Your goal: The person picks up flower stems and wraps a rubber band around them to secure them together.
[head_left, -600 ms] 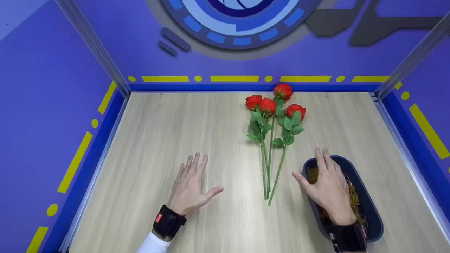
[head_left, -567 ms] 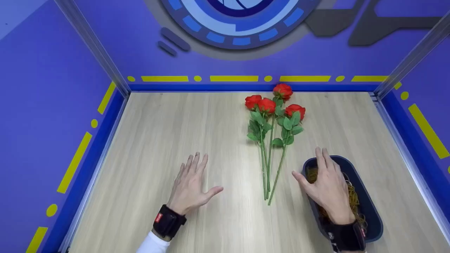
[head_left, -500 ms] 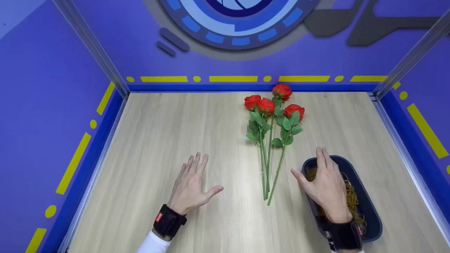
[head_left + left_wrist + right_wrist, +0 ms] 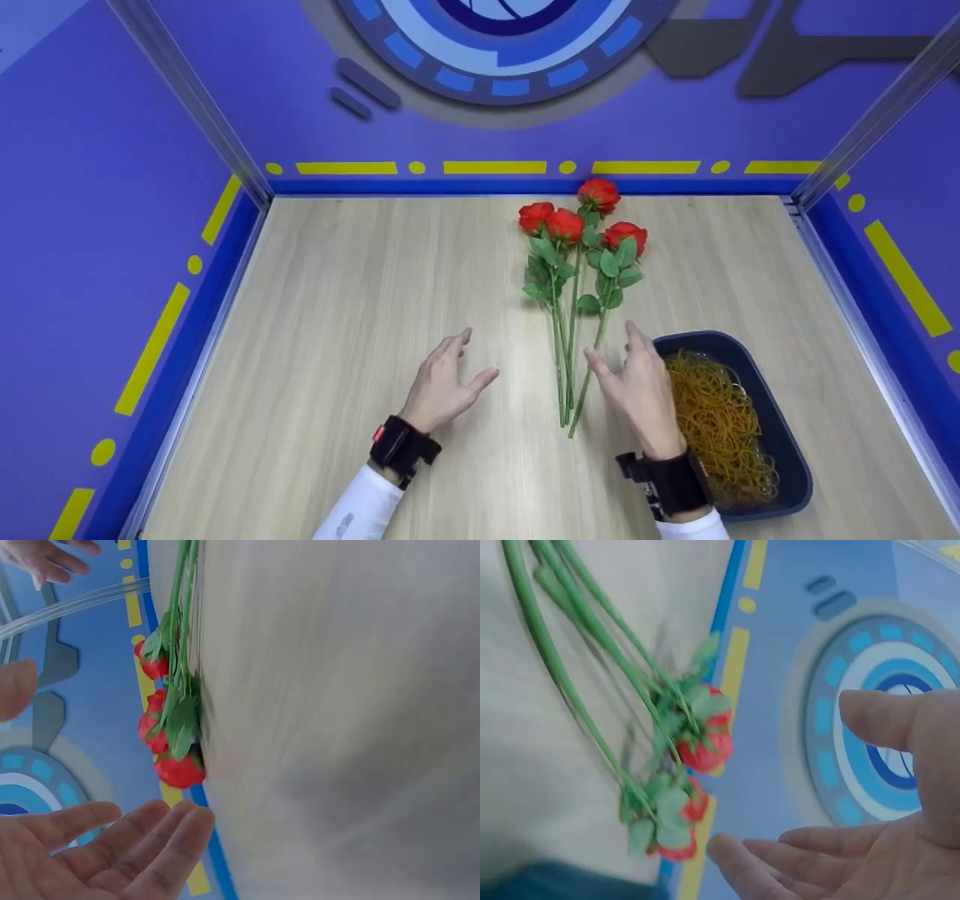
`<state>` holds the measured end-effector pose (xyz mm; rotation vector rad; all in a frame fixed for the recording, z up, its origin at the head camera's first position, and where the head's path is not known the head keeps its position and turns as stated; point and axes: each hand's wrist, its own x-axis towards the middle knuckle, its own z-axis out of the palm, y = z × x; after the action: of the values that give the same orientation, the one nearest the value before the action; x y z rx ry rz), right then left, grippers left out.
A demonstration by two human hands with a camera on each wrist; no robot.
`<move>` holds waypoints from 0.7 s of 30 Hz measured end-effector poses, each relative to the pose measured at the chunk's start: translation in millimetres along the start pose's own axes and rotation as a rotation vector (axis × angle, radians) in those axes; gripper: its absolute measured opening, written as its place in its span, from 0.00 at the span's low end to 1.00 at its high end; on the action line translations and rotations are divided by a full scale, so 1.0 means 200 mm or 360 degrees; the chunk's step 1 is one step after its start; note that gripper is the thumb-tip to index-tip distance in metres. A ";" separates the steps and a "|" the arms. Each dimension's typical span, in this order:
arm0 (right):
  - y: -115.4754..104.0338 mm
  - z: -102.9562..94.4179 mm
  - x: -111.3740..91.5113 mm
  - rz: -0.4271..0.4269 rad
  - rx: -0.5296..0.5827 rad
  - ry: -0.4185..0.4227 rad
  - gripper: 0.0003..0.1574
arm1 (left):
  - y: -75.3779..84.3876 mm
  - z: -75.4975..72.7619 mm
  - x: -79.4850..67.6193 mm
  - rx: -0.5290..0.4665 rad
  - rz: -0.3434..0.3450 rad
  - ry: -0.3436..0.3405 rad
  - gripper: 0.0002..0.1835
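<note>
Left hand [image 4: 445,382] and right hand [image 4: 643,390] were empty, fingers loosely extended, near the red roses [image 4: 564,225], which lay right of centre toward the back edge of the desk [image 4: 360,285]; risk judged: lifting one carelessly risked dragging its close-lying neighbours askew.

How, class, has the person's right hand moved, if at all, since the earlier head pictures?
Yes: judged against the dark tray, the right hand has moved left, toward the rose stems.
</note>
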<state>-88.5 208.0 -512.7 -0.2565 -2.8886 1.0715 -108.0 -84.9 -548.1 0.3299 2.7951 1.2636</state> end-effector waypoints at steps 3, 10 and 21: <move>0.01 0.07 -0.01 -0.0016 -0.0013 -0.0036 0.56 | 0.00 0.05 0.05 -0.0141 -0.0090 -0.0040 0.39; 0.04 0.21 -0.01 0.0055 -0.0042 -0.0109 0.55 | -0.01 0.16 0.18 -0.0420 -0.0243 -0.0140 0.32; 0.12 0.29 -0.03 0.0217 -0.0090 -0.0185 0.53 | -0.05 0.26 0.39 -0.0904 -0.0489 -0.0199 0.26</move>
<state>-84.9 188.5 -572.3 -0.4127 -3.0472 1.0584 -178.9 -36.7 -587.0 -0.0517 2.1473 1.7840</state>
